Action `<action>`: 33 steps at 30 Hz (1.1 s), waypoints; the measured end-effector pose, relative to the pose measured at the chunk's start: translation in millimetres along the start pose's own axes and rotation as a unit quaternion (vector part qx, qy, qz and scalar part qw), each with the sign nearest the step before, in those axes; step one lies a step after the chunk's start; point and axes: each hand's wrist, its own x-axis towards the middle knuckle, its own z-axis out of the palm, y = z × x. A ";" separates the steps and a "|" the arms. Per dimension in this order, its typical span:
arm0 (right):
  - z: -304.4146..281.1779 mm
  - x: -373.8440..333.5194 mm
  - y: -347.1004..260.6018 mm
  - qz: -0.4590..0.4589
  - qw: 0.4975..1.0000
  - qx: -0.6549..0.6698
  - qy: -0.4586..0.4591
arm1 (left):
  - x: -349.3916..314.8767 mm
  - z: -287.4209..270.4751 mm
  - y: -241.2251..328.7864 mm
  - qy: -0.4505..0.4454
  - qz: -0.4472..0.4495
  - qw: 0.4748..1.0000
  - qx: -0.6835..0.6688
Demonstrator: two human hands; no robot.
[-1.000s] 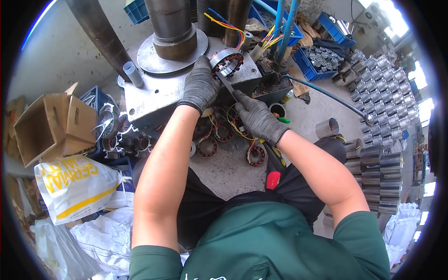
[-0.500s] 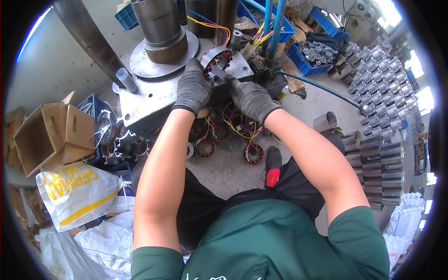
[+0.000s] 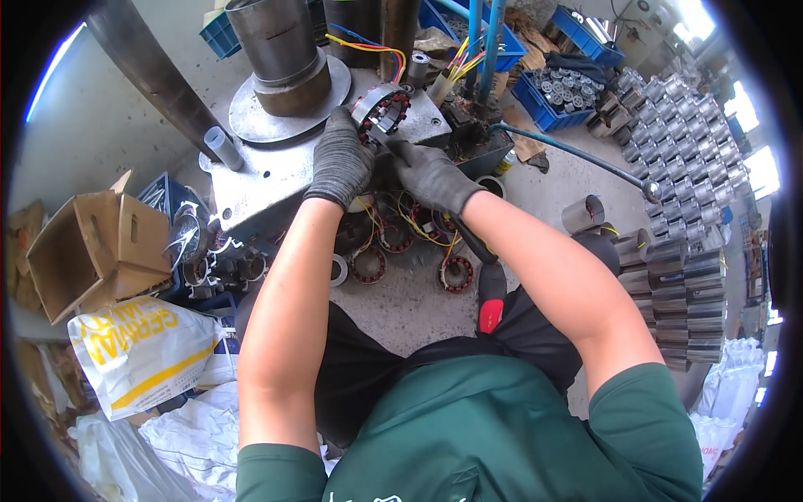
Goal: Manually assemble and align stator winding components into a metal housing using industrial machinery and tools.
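Note:
A motor stator (image 3: 368,104), a metal ring with red-wrapped windings inside, is held tilted at the front edge of the press's steel plate. My left hand (image 3: 341,161), in a grey knit glove, grips its left side with the fingers closed. My right hand (image 3: 437,177), in a matching glove, pinches a flat grey strip-like piece (image 3: 380,136) at the stator's lower opening. What exactly this piece is, I cannot make out. A dark handle-like bar (image 3: 474,241) shows below my right wrist; whether my right hand touches it is hidden.
On the steel plate (image 3: 242,186) stand a cylindrical press post (image 3: 269,42) and a clear plastic tube (image 3: 223,149). Several wired stators (image 3: 456,274) lie on the floor below. A blue lever bar (image 3: 577,159) sticks out right, towards stacked metal housings (image 3: 682,159). A cardboard box (image 3: 100,247) stands left.
My right hand has shifted slightly left and down, with the flat piece lower at the stator's opening. The dark bar below my right wrist shows more now. My left hand keeps its grip.

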 end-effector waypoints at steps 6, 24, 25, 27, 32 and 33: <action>-5.0 -38.5 -17.2 0.055 0.996 0.045 -0.055 | -0.4 0.5 -13.9 -0.009 -0.048 0.999 -0.003; -30.5 -82.6 -3.8 0.066 0.993 0.080 -0.058 | 10.3 10.8 -24.2 -0.009 -0.006 1.000 0.007; -35.3 -87.8 2.9 0.065 0.993 0.080 -0.058 | 11.6 12.2 -27.5 -0.001 0.009 1.000 0.004; -41.2 -93.5 9.6 0.035 0.995 0.068 -0.064 | 12.8 12.2 -30.6 0.000 0.010 1.000 0.004; -48.9 -85.3 9.3 0.037 0.997 0.013 -0.066 | 14.9 15.7 -33.9 -0.010 0.009 1.000 -0.024; -48.2 -85.3 7.7 0.019 0.998 -0.023 -0.058 | 13.4 14.2 -27.6 -0.012 0.009 1.000 -0.024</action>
